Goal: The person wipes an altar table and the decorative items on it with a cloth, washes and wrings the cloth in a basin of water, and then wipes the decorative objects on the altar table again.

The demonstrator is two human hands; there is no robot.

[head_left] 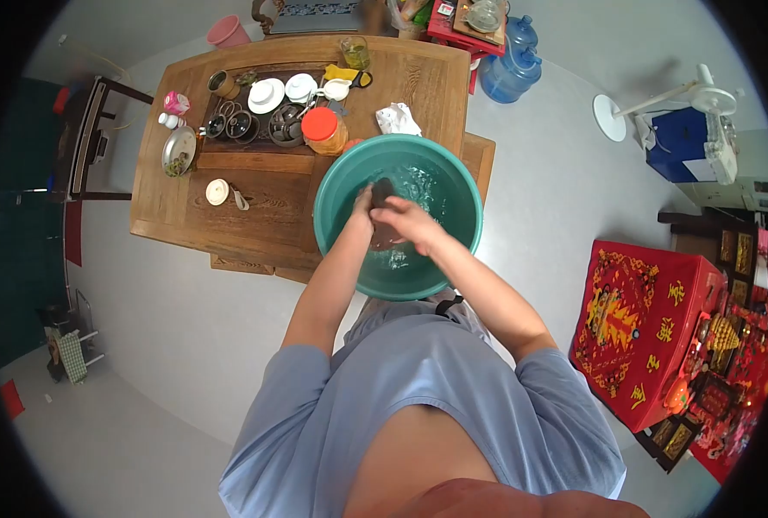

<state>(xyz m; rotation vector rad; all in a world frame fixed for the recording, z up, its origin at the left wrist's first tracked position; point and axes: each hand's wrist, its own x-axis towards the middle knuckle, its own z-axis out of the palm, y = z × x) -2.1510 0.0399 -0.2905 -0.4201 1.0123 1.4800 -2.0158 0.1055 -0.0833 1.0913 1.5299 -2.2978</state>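
Left hand: curled, holding dark oblong object
Right hand: half-curled over it; grip unclear
Object's place: inside teal basin
Slip risk: water might be splashed if wet grip is lost

head cam | fwd/down | wide FOV | torso nr, tub ctr

Your arms stretch forward, converging.
Your left hand points ahead; your right hand angles across toward it.
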